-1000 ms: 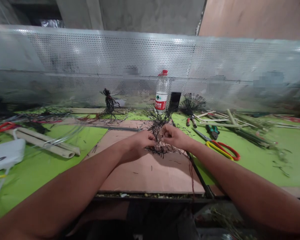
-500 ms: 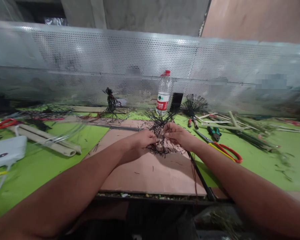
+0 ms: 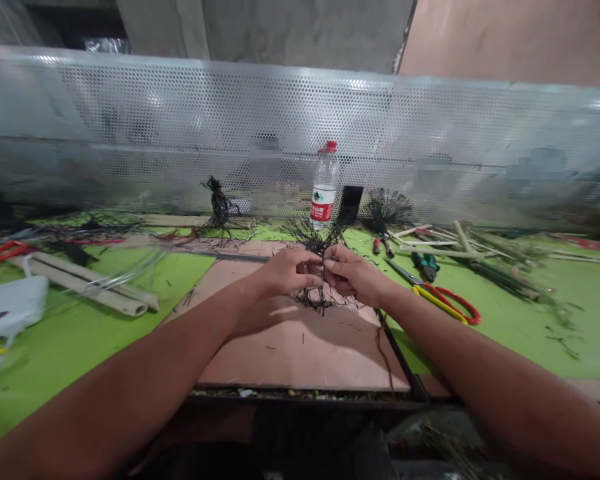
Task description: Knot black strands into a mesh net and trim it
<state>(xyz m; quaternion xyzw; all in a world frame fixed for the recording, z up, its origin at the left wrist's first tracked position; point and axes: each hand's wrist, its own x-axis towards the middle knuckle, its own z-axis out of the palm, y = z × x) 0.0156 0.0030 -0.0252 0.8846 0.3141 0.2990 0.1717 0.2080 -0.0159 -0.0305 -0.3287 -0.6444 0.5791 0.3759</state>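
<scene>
A bundle of thin black wiry strands (image 3: 310,233) stands over the board in the middle, fanning out at its top and again near the board. Its narrow waist is pinched in my right hand (image 3: 353,270), whose thumb and fingers are closed on it. On the other side, my left hand (image 3: 287,272) is curved with thumb and forefinger apart. The left fingertips come right up to the waist; whether they touch it is hard to see. Most of the waist is hidden by the fingers.
Orange-and-yellow-handled scissors (image 3: 447,303) and green-black pliers (image 3: 425,265) lie to the right. A red-capped water bottle (image 3: 324,193) stands behind, and another tied black bundle (image 3: 220,203) back left. Bamboo tubes (image 3: 90,283) and a white device (image 3: 13,307) lie left.
My left hand has opened from a pinch, its thumb and forefinger now spread. My right hand has stayed at the bundle and closed more tightly round its waist.
</scene>
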